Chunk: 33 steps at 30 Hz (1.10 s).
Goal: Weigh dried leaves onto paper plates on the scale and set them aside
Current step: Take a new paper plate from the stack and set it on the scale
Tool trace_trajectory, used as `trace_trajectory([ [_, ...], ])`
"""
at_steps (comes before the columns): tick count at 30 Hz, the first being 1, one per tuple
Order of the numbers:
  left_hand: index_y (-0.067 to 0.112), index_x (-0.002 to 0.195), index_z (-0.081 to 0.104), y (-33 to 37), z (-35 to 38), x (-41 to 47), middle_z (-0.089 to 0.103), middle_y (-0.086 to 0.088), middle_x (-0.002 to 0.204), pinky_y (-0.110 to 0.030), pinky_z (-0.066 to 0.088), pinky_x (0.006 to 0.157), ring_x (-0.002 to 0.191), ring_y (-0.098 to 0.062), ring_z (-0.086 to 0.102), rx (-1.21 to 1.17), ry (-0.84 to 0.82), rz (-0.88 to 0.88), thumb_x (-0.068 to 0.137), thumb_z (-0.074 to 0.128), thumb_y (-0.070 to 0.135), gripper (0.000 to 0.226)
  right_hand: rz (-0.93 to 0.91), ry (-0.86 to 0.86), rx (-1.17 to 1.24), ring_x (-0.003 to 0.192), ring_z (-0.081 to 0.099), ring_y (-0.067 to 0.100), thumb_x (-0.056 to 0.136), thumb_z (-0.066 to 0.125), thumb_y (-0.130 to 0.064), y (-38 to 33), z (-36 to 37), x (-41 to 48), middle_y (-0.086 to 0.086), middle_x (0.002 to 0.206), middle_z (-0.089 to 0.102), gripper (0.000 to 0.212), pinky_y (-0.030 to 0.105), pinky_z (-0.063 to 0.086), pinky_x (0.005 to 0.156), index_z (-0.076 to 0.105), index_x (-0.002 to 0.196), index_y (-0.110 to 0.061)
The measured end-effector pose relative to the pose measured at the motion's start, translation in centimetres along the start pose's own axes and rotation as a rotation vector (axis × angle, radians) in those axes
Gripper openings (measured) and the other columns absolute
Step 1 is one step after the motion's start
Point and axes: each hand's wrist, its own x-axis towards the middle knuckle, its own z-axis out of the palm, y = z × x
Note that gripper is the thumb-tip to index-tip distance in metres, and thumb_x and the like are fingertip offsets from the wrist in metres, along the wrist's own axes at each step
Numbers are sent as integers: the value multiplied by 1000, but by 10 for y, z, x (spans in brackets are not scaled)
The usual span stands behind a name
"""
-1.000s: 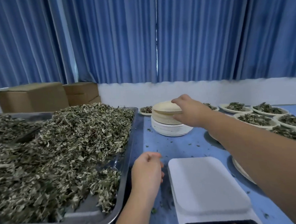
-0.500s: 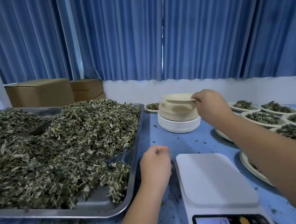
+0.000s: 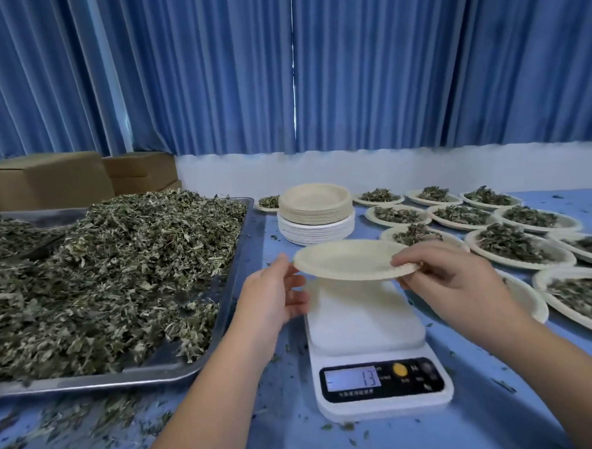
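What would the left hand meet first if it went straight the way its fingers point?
The empty paper plate: the left hand points right, fingers at its left rim; whether they touch is unclear. The scale platform lies lower.

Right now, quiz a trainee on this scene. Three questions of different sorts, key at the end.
1. True or false: the plate held by the left hand and the right hand is already filled.
2. Multiple choice: on which side of the scale does the tray of leaves lie? A left, B right, C behind.
3. Fill in: the display shows the digits ___.

Key: 1 false, the plate is empty; 2 A; 3 13.
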Motion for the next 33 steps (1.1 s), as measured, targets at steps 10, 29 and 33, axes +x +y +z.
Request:
trace_trajectory([
  [10, 7, 63, 55, 5, -11, -18, 53, -1, 51, -25, 37, 47, 40, -16, 44, 526, 85, 94, 92, 51, 23, 34, 31, -302, 6, 67, 57, 14, 75, 53, 14, -1, -13, -17, -10, 87, 67, 54, 24, 44, 61, 71, 74, -37],
  [29, 17, 75, 62, 22, -39, -21, 60, -6, 84, -33, 46, 68, 76, -25, 55, 1156, 397, 527, 96, 46, 39, 34, 111, -224, -17, 45, 39, 10, 78, 55, 10, 1, -24, -18, -16, 88, 64, 49, 17, 35, 45, 70, 66, -35],
  [33, 23, 122, 61, 41, -80, -8, 56, -11, 124, -47, 45, 97, 112, -31, 53, 1259, 450, 336, 93, 30, 64, 59, 133, -174, 29, 40, 37, 9, 80, 53, 11, -3, -26, -19, -14, 81, 62, 43, 13, 31, 35, 71, 66, -26],
])
